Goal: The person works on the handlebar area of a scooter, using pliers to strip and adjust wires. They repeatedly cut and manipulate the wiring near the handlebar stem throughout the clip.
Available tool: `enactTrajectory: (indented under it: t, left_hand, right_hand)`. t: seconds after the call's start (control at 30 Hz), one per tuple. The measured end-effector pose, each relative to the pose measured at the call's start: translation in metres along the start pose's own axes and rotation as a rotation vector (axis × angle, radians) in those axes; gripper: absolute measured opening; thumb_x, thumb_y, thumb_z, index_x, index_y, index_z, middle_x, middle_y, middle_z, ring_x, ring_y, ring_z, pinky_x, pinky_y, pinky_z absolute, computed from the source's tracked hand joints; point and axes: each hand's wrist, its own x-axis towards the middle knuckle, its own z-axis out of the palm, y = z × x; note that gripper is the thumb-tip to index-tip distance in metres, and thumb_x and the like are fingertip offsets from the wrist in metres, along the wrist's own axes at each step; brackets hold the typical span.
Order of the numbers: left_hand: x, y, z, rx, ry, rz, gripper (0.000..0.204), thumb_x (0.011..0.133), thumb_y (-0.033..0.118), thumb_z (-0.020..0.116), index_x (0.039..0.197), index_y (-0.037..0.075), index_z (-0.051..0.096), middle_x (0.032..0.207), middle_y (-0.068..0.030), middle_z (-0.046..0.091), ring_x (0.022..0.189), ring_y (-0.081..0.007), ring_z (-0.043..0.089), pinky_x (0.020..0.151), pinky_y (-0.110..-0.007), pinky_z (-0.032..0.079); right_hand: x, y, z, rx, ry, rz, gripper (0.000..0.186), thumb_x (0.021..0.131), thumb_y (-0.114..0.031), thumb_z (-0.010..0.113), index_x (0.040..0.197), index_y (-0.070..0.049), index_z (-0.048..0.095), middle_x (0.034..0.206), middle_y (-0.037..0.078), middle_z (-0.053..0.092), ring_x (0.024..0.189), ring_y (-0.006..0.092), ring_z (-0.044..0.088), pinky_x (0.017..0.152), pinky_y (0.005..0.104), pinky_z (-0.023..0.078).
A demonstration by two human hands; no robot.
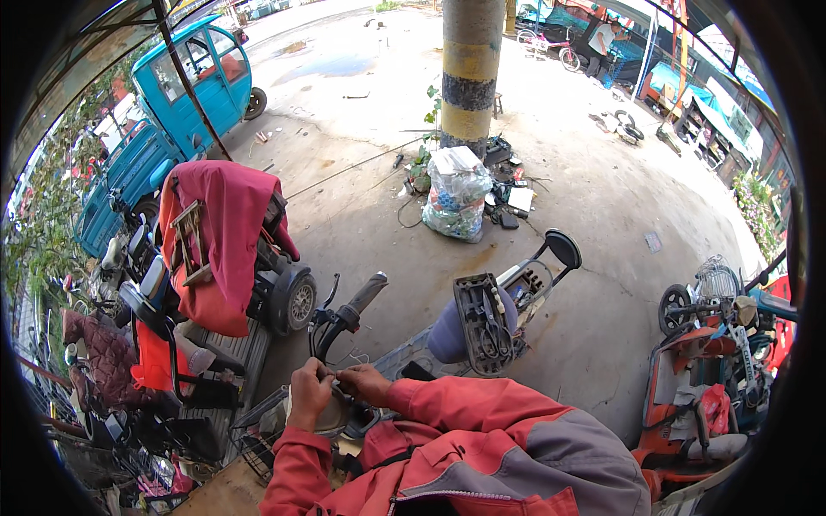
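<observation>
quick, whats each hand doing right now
Left hand: closed around the round headlight housing below the handlebar.
Right hand: fingers curled against the same housing; a firm hold cannot be told.

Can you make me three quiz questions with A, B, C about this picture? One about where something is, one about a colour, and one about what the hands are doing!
1. Where is the tool tray?
A. To the right of the hands, on a scooter's rear
B. On the blue three-wheeler's roof
C. Hanging from the pillar

2. What colours are the stripes on the pillar?
A. Red and white
B. Yellow and black
C. All green

3. What are the two hands doing?
A. Resting in pockets
B. Both working together at the round headlight
C. Waving in the air

Answers:
1 A: the dark tray sits open on the scooter tail, right of the hands.
2 B: yellow and black bands ring the pillar.
3 B: the left hand and right hand meet at the headlight, below the handlebar grip.
</observation>
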Motion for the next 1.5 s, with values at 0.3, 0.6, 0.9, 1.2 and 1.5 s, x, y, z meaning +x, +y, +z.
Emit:
enactTrajectory:
  t: [0.3, 0.6, 0.9, 1.2, 1.5]
  left_hand:
    - [0.001, 0.003, -0.004, 0.004, -0.031, -0.047, 0.018, 0.074, 0.002, 0.074, 0.079, 0.0, 0.057, 0.068, -0.0161, 0.064, 0.066, -0.0336, 0.066, 0.061, -0.041, 0.049]
    - [0.002, -0.001, -0.003, -0.06, -0.022, -0.058, 0.013, 0.076, 0.0, 0.07, 0.08, -0.001, 0.058, 0.07, -0.0165, 0.065, 0.068, -0.036, 0.065, 0.062, -0.042, 0.049]
    - [0.001, -0.002, -0.001, -0.083, 0.006, -0.086, 0.016, 0.075, 0.001, 0.074, 0.078, -0.001, 0.058, 0.068, -0.0138, 0.064, 0.064, -0.0267, 0.064, 0.061, -0.036, 0.049]
    - [0.001, -0.001, -0.002, -0.112, 0.019, -0.106, 0.018, 0.075, 0.002, 0.075, 0.077, -0.001, 0.057, 0.067, -0.0134, 0.063, 0.062, -0.0252, 0.062, 0.06, -0.035, 0.048]
    - [0.001, -0.001, -0.003, -0.124, 0.004, -0.097, 0.015, 0.076, 0.0, 0.072, 0.08, -0.002, 0.057, 0.07, -0.0174, 0.064, 0.065, -0.0344, 0.064, 0.06, -0.04, 0.048]
  right_hand:
    - [-0.008, -0.017, 0.009, 0.377, -0.091, 0.326, 0.019, 0.102, -0.025, 0.05, 0.084, -0.016, 0.049, 0.065, -0.007, 0.041, 0.047, 0.004, 0.032, 0.042, 0.0191, 0.025]
    - [-0.021, -0.032, 0.012, 0.286, -0.057, 0.334, 0.02, 0.101, -0.025, 0.051, 0.085, -0.013, 0.053, 0.066, -0.007, 0.046, 0.048, 0.0028, 0.037, 0.04, 0.0184, 0.025]
    - [-0.042, -0.028, 0.019, -0.918, 0.277, -0.92, 0.015, 0.084, -0.009, 0.071, 0.097, -0.003, 0.067, 0.088, 0.004, 0.061, 0.054, 0.0104, 0.052, 0.051, 0.0256, 0.042]
    - [-0.039, -0.032, 0.027, -1.132, 0.378, -1.018, 0.021, 0.075, -0.009, 0.078, 0.092, -0.002, 0.067, 0.087, 0.009, 0.063, 0.057, 0.0184, 0.06, 0.053, 0.0317, 0.048]
    - [-0.029, -0.02, 0.019, -0.987, 0.265, -1.003, 0.011, 0.085, -0.008, 0.073, 0.084, 0.002, 0.066, 0.073, 0.008, 0.061, 0.058, 0.0178, 0.06, 0.055, 0.0296, 0.047]
